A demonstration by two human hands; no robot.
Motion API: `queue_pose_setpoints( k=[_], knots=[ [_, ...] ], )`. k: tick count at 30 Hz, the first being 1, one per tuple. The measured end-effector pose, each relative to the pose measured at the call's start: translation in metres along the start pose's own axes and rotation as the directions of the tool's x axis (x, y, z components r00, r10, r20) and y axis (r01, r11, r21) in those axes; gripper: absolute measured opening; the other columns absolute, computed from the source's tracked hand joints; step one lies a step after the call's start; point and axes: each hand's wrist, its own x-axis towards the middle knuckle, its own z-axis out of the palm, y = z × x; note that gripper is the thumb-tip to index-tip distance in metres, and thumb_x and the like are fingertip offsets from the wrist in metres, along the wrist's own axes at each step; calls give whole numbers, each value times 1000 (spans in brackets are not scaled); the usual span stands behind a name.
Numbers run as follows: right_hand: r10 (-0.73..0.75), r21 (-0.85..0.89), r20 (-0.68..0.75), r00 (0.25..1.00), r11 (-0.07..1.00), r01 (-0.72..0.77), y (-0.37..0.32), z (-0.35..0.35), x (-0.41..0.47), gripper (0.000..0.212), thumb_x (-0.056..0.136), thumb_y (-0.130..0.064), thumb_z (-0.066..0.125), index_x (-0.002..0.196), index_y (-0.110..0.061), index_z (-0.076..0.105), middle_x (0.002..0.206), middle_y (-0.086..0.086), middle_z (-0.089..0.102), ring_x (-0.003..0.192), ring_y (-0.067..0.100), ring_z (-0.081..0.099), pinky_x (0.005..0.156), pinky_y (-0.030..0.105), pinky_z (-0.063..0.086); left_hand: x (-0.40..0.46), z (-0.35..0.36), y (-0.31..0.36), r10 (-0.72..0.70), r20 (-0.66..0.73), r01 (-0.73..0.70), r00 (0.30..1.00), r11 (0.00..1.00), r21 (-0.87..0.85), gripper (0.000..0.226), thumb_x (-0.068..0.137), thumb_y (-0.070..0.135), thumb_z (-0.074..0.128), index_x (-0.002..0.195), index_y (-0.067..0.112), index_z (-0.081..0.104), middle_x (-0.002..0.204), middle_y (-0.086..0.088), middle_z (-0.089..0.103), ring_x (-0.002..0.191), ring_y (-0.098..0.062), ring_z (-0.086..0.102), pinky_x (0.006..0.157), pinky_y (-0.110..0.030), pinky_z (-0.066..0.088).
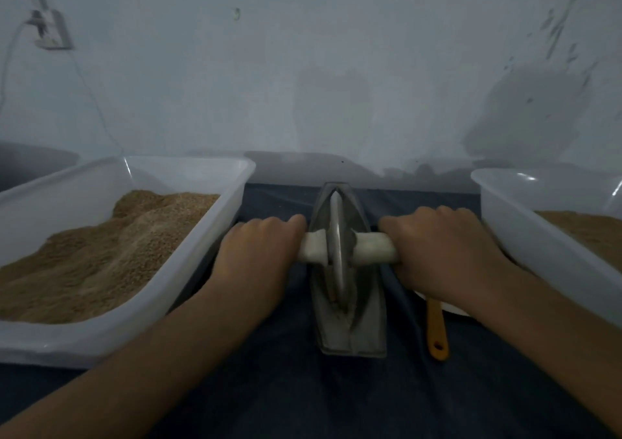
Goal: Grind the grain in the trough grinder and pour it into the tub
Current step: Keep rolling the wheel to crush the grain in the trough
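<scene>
A grey boat-shaped trough grinder (367, 324) lies lengthwise on the dark cloth in the middle. Its metal wheel (337, 250) stands upright in the groove, on a pale wooden axle (372, 247). My left hand (259, 257) grips the axle's left end and my right hand (444, 250) grips its right end. A translucent tub (215, 236) at the left holds a heap of brown grain (101, 257). Another translucent tub (525, 236) at the right holds brown grain (592, 233) too. What lies in the trough's groove is hidden.
An orange handle (436, 327) of a tool lies right of the trough, its head under my right wrist beside a white dish edge (451, 309). The pale wall (303, 68) rises just behind. A socket with a cable (50, 31) hangs at the upper left.
</scene>
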Motion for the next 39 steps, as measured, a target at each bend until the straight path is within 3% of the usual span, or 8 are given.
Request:
queue_pose_setpoints(
  k=[4, 10, 13, 17, 20, 27, 32, 39],
  knots=[
    [159, 32, 313, 936, 984, -178, 9, 22, 65, 16, 79, -37, 70, 88, -27, 62, 84, -4, 62, 70, 16, 53, 60, 29, 37, 62, 22, 2, -120, 46, 118, 992, 992, 38, 20, 95, 14, 62, 114, 17, 56, 109, -9, 67, 100, -32, 67, 77, -40, 47],
    [198, 44, 371, 907, 972, -231, 14, 30, 86, 21, 82, -38, 70, 96, -22, 69, 81, -3, 62, 68, 15, 56, 52, 26, 34, 86, 25, 4, -118, 0, 118, 993, 993, 18, 16, 98, 19, 62, 114, 18, 62, 108, -7, 71, 98, -30, 68, 78, -38, 48],
    [135, 38, 226, 965, 988, -147, 4, 15, 50, 21, 82, -38, 71, 97, -28, 60, 87, -2, 62, 75, 22, 57, 59, 31, 35, 39, 23, -1, -35, -63, 34, 997, 999, -8, 28, 90, 22, 70, 108, 23, 48, 100, 0, 66, 91, -26, 66, 71, -34, 40],
    [-55, 16, -157, 986, 998, 58, -9, -16, -1, 45, 48, -21, 87, 72, -22, 49, 51, -4, 36, 46, 19, 24, 52, 21, 7, -20, 8, -9, 48, -58, -54, 997, 993, -106, 48, 81, 28, 80, 108, 34, 41, 96, 7, 64, 86, -19, 64, 70, -34, 46],
    [-74, 33, -210, 975, 996, 83, -7, -19, -7, 46, 41, -20, 86, 67, -22, 49, 51, -5, 28, 45, 18, 19, 55, 19, 3, -28, 8, -9, 36, -49, -41, 998, 994, -100, 48, 80, 27, 80, 104, 35, 39, 95, 7, 65, 83, -17, 64, 64, -31, 39],
    [179, 96, 388, 904, 968, -233, 17, 27, 76, 22, 78, -44, 69, 90, -26, 65, 81, -5, 61, 67, 14, 55, 55, 27, 38, 74, 26, 4, -124, -65, 128, 990, 990, 57, 11, 97, 22, 64, 106, 21, 58, 103, -4, 70, 95, -28, 68, 73, -36, 43],
    [243, 81, 380, 893, 953, -293, 22, 46, 89, 22, 79, -43, 69, 90, -23, 67, 77, -4, 61, 65, 15, 57, 51, 25, 37, 98, 28, 7, -128, -94, 137, 987, 986, 91, 10, 98, 21, 63, 108, 22, 65, 99, -3, 72, 92, -27, 70, 72, -35, 43],
    [92, 7, 277, 956, 995, -98, 1, 0, 48, 22, 86, -41, 69, 102, -30, 59, 96, -2, 61, 87, 23, 61, 66, 33, 33, 38, 23, -4, -11, -63, 8, 998, 998, -60, 36, 89, 17, 70, 116, 27, 48, 108, 0, 64, 102, -26, 62, 84, -38, 45]
  ],
)
